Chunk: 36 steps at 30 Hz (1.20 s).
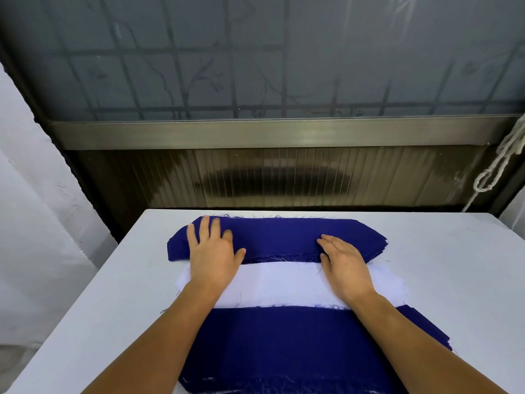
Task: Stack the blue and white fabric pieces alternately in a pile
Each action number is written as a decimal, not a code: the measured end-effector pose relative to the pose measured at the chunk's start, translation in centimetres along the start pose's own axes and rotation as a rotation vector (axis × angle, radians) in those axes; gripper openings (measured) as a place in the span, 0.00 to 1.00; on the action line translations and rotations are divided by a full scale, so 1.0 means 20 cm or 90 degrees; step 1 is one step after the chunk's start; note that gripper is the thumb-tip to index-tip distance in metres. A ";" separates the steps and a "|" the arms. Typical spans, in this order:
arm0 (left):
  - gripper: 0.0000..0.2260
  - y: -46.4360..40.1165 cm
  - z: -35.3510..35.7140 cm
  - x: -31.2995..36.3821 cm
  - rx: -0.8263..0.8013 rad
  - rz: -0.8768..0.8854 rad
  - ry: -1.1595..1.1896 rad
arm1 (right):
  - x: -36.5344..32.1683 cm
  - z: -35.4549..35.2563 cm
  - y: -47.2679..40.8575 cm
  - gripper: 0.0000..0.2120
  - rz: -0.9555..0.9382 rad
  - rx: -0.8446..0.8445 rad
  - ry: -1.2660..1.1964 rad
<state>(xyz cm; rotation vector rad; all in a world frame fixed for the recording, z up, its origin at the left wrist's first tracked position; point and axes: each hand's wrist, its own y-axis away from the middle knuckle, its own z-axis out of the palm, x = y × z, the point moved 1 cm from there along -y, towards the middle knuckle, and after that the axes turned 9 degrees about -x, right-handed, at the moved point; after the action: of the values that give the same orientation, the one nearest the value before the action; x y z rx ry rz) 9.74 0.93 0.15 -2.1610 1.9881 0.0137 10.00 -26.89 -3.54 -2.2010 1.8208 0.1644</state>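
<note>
Fingers: left hand [211,251] lies flat with fingers [205,227] straight and spread on the far blue stack [272,238]; right hand [345,265] is flat too, fingers together, pointing toward 11 o'clock, gripping nothing.
Arms: both bare forearms reach from 6 o'clock across the near blue pile [284,345] and the white stack [278,285].
Count: two hands; three fabric groups showing, two blue and one white.
Places: far blue stack at 12 o'clock, white stack in the middle, near blue pile at 6 o'clock, all touching on the desk [443,268].
Layers: cannot tell how many pieces each holds.
</note>
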 end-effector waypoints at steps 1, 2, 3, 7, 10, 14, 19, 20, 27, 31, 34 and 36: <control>0.20 0.01 0.01 0.01 0.031 0.037 0.024 | 0.00 0.00 0.00 0.20 0.000 0.004 0.005; 0.19 0.02 0.02 0.03 0.050 0.085 0.060 | 0.00 -0.01 0.00 0.20 -0.001 0.010 0.011; 0.20 0.04 0.04 0.05 0.040 0.132 0.101 | 0.00 -0.01 0.00 0.19 -0.003 0.016 0.018; 0.22 0.05 0.13 0.07 -0.024 0.190 0.181 | -0.01 -0.03 0.01 0.15 -0.003 0.050 0.029; 0.19 0.04 0.14 0.06 0.007 0.196 0.155 | -0.02 -0.04 0.01 0.11 0.015 0.075 0.017; 0.20 0.05 0.14 0.07 0.016 0.193 0.142 | -0.03 -0.05 0.01 0.07 0.021 0.112 0.006; 0.17 0.07 0.09 0.08 0.080 0.200 0.165 | -0.03 -0.05 0.01 0.04 0.034 0.121 -0.017; 0.15 0.07 0.10 0.08 0.083 0.193 0.183 | -0.03 -0.05 0.02 0.05 0.031 0.120 -0.024; 0.19 0.04 0.16 0.06 0.037 0.163 0.134 | 0.00 -0.02 0.00 0.11 0.025 0.093 0.022; 0.15 0.06 0.10 0.07 0.083 0.174 0.164 | -0.01 -0.04 0.00 0.07 0.036 0.131 0.014; 0.12 0.07 0.08 0.07 0.130 0.173 0.161 | -0.02 -0.05 0.00 0.05 0.040 0.136 -0.008; 0.11 0.07 0.08 0.07 0.145 0.157 0.190 | -0.02 -0.05 0.00 0.04 0.038 0.141 -0.023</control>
<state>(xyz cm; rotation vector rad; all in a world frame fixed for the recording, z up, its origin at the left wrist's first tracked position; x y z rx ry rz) 8.62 -0.22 -1.75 -1.8533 2.2763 -0.5000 9.74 -26.87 -2.43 -1.9823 1.7921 0.0144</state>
